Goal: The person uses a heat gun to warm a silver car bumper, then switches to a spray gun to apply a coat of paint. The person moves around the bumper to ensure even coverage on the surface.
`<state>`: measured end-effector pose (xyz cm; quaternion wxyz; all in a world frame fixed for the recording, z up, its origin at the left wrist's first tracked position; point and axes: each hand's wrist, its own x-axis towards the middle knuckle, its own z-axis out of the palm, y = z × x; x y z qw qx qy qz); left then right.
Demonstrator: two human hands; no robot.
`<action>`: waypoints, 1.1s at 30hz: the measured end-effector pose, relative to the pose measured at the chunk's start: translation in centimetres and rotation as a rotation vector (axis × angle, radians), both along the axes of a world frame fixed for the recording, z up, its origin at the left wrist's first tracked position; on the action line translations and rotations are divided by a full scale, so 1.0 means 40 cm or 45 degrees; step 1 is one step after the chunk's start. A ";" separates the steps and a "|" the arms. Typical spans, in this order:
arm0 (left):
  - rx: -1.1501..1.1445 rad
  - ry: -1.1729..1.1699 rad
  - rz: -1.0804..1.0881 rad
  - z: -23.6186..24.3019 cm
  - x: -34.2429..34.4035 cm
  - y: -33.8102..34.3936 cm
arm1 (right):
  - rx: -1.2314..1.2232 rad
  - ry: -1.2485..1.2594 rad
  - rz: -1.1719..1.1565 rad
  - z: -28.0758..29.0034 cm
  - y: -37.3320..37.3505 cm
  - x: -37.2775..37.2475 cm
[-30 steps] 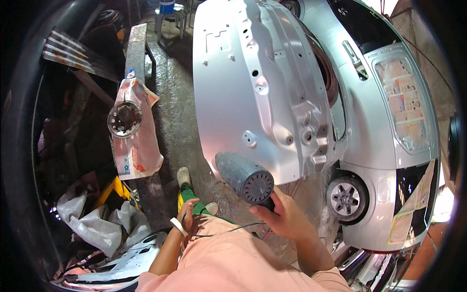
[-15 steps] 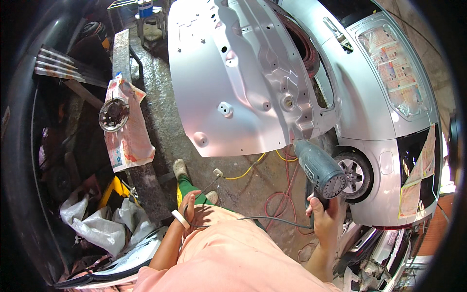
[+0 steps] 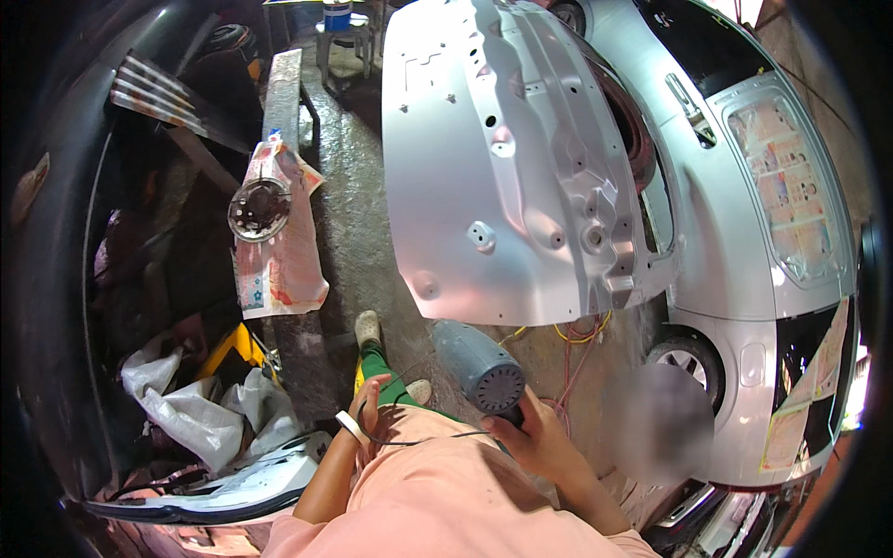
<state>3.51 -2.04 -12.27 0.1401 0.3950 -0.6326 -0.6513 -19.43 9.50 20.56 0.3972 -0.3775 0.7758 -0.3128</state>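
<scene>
My right hand [image 3: 535,428] grips a grey-blue heat gun [image 3: 470,363] by its handle, its nozzle pointing forward toward the near edge of a large silver sheet-metal panel [image 3: 437,167] with stamped holes and ridges. Whether the nozzle touches the panel cannot be told. My left hand [image 3: 366,400], with a white band at the wrist, is curled at my waist around the gun's dark cord [image 3: 409,441]. Below, my feet in pale clogs [image 3: 366,332] stand on the concrete floor.
A silver vehicle [image 3: 726,251] with paper-masked windows stands at right. At left are a bench [image 3: 288,79] with a masked part and round disc [image 3: 260,209], white sacks [image 3: 200,418] and dark bodywork [image 3: 56,279]. A stool [image 3: 335,51] holds a blue bucket. Hoses [image 3: 577,353] lie on the floor.
The heat gun swung right, then back left toward the panel's near-left corner. My view shifted with it. My left hand stays at my waist.
</scene>
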 end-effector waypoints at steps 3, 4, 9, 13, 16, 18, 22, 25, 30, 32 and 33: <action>0.018 -0.015 0.033 -0.015 0.001 -0.034 | -0.049 0.059 0.065 -0.002 -0.110 -0.004; 0.033 -0.005 0.041 -0.029 0.001 -0.046 | -0.086 0.070 0.073 -0.003 -0.146 -0.007; 0.254 0.048 0.153 -0.092 -0.004 -0.114 | -0.156 -0.178 -0.135 -0.033 -0.311 -0.027; 0.409 0.065 0.211 -0.155 0.020 -0.181 | -0.210 -0.255 -0.261 -0.020 -0.455 -0.065; 0.512 0.097 0.296 -0.202 0.032 -0.220 | -0.247 -0.336 -0.369 -0.001 -0.559 -0.095; 0.612 0.106 0.384 -0.219 0.028 -0.254 | -0.246 -0.300 -0.406 0.008 -0.625 -0.115; 0.672 0.102 0.440 -0.203 0.012 -0.328 | -0.304 -0.280 -0.460 0.005 -0.718 -0.171; 0.742 0.124 0.471 -0.241 0.016 -0.359 | -0.359 -0.141 -0.621 0.046 -0.776 -0.183; 0.688 0.016 0.388 -0.230 0.014 -0.424 | -0.592 0.137 -0.775 0.092 -0.787 -0.254; 0.628 -0.030 0.283 -0.217 0.004 -0.452 | -0.652 0.244 -0.858 0.105 -0.783 -0.273; 0.684 -0.011 0.273 -0.220 0.003 -0.464 | -0.686 0.291 -0.875 0.121 -0.793 -0.272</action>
